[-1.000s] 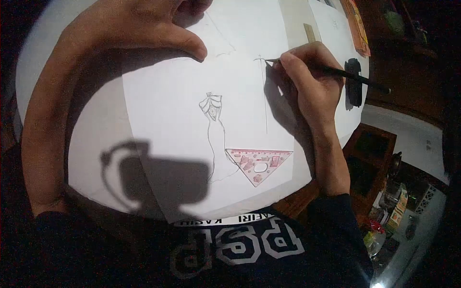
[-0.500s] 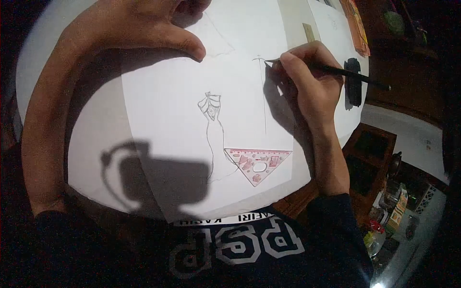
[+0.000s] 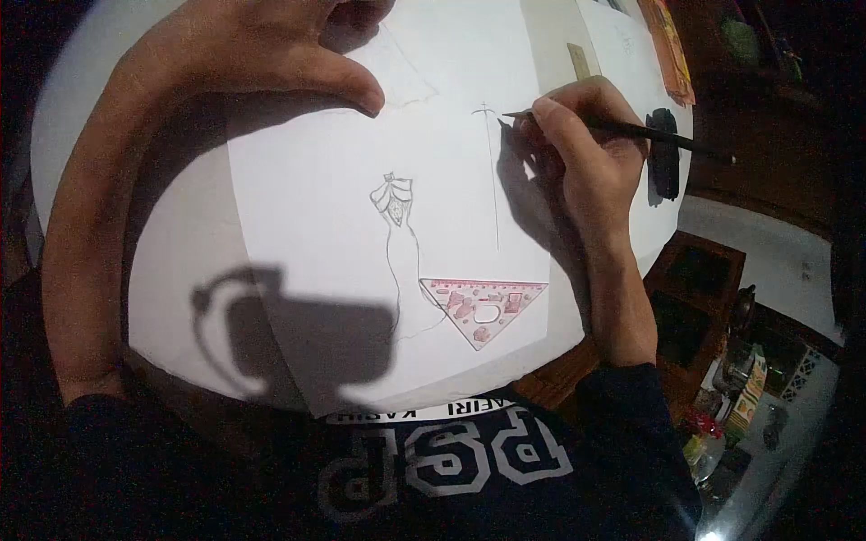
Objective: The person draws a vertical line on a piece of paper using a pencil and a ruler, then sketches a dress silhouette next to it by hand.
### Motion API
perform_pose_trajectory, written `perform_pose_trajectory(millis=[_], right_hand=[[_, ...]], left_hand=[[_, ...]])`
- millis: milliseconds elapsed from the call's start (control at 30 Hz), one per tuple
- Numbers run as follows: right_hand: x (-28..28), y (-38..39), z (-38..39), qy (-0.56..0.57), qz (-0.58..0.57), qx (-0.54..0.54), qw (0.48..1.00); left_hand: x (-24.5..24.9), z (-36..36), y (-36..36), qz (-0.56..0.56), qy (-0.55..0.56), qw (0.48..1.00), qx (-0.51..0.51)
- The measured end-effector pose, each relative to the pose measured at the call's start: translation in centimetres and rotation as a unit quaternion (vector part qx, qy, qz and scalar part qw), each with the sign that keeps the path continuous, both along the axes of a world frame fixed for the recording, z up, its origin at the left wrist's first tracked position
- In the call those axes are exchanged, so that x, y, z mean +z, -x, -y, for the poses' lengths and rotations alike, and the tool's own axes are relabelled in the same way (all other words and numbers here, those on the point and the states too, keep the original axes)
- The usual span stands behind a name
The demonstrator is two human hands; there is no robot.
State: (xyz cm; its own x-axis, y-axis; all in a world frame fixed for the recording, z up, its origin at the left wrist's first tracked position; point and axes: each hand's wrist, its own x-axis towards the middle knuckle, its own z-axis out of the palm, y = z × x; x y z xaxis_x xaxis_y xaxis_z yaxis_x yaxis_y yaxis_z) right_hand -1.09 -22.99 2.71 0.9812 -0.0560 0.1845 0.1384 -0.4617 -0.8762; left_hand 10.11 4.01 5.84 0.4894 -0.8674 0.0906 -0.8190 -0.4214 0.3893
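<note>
A white sheet of paper [image 3: 316, 207] carries a pencil drawing of a long fitted dress [image 3: 394, 207]. My right hand [image 3: 591, 153] pinches a dark pencil [image 3: 622, 129], its tip just right of a thin vertical line crossed by short strokes near the top. Over the sheet's upper left lies my left hand [image 3: 262, 50], thumb stretched out on the paper and fingers partly cut off by the frame's top edge. Below the vertical line, a pink patterned set square [image 3: 496, 298] rests flat, overlapping the dress's lower hem.
The sheet lies on a rounded pale table [image 3: 180, 311]. Beyond my right hand are a black oblong item [image 3: 664, 162] and an orange-covered book [image 3: 672, 54]. A dark shadow falls across the lower left. Assorted items [image 3: 735, 397] stand lower down at the right.
The pencil tip has shifted slightly right, away from the vertical line, with my right hand. My left hand and the set square stay nearly in place.
</note>
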Motion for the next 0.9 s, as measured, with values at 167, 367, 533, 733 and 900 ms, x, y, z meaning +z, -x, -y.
perform_pose_trajectory(millis=[167,367,533,733,900], right_hand=[[-0.1,-0.1,-0.3,0.025,0.0,0.002,1.0],[-0.3,-0.3,-0.2,0.023,0.013,0.017,1.0],[0.0,-0.3,-0.6,0.047,0.01,0.004,0.999],[-0.2,-0.2,-0.4,0.017,0.009,-0.005,1.0],[0.1,-0.3,-0.5,0.03,0.008,-0.003,1.0]], left_hand=[[-0.2,0.3,-0.3,-0.046,-0.019,0.998,0.048],[-0.1,0.2,0.1,-0.024,-0.007,0.999,0.041],[-0.3,-0.2,-0.7,-0.035,-0.007,0.999,0.007],[-0.6,-0.2,-1.3,-0.034,0.009,0.999,-0.006],[-0.7,-0.4,-1.5,-0.019,0.017,1.0,-0.013]])
